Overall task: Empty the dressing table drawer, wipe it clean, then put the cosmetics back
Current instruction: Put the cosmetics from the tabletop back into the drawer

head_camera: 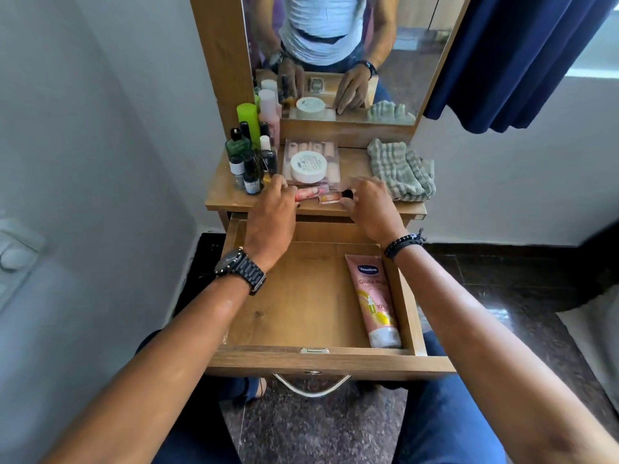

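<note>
The wooden drawer (311, 361) is pulled out, and only a pink lotion tube (374, 299) lies along its right wall. My left hand (271, 216) reaches over the tabletop's front edge, its fingers curled at the end of a pink lip tube (310, 192). My right hand (368, 204) pinches a small pink tube with a black cap (335, 196) on the tabletop. Behind them a clear pack of pink items (330, 152) carries a white round jar (308, 166).
Several bottles, among them a green can (248, 120), crowd the dressing table's (221, 192) left side. A striped grey cloth (400, 170) lies at the right under the mirror (402, 61). A blue curtain (509, 61) hangs at the right.
</note>
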`<state>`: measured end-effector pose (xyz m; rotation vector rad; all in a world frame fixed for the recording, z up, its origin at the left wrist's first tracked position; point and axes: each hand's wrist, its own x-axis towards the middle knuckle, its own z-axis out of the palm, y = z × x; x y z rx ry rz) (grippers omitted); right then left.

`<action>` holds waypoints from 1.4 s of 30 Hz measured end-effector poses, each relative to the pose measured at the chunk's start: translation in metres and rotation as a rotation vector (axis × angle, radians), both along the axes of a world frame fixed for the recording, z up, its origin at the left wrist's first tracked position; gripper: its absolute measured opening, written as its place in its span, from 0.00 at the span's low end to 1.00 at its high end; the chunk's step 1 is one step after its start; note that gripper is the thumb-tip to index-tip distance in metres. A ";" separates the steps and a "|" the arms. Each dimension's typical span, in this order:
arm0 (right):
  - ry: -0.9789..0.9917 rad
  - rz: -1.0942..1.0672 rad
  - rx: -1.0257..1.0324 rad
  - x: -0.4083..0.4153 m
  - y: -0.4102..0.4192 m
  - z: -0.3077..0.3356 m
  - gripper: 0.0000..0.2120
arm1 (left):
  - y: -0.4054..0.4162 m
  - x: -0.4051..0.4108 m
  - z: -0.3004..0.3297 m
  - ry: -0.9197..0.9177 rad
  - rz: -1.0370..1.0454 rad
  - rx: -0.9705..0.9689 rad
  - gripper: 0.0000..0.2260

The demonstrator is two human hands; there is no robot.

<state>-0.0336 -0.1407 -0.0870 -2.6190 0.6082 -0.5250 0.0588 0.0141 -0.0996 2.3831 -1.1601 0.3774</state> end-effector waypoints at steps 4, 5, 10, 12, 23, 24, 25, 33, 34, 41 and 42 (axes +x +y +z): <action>0.011 0.019 0.038 -0.008 -0.006 0.005 0.04 | -0.002 0.001 0.003 -0.040 -0.033 0.024 0.14; 0.015 0.014 0.054 -0.011 -0.008 0.006 0.05 | -0.002 0.001 0.004 -0.043 -0.041 0.034 0.15; 0.004 0.006 0.112 -0.036 -0.007 0.015 0.07 | 0.010 -0.001 0.007 -0.036 -0.071 0.102 0.11; 0.021 0.034 0.112 -0.045 -0.002 0.018 0.07 | 0.021 -0.004 0.008 -0.021 -0.085 0.098 0.09; 0.540 0.284 0.042 -0.068 0.049 -0.019 0.09 | 0.076 -0.027 -0.029 0.523 -0.219 0.546 0.08; 0.594 0.289 0.032 -0.068 0.054 -0.027 0.14 | 0.076 -0.030 -0.033 0.543 -0.242 0.620 0.07; 0.645 0.298 0.021 -0.068 0.058 -0.033 0.17 | 0.075 -0.032 -0.036 0.546 -0.264 0.676 0.07; 0.894 0.485 -0.262 -0.070 0.067 -0.052 0.14 | 0.063 -0.041 -0.045 0.638 -0.356 1.015 0.06; 0.913 0.507 -0.273 -0.071 0.065 -0.052 0.14 | 0.063 -0.041 -0.045 0.652 -0.360 1.031 0.06; 0.964 0.578 -0.113 -0.077 0.063 -0.051 0.12 | 0.053 -0.053 -0.045 0.822 -0.431 1.013 0.06; 0.946 0.590 -0.112 -0.078 0.064 -0.052 0.11 | 0.051 -0.053 -0.046 0.826 -0.436 1.004 0.06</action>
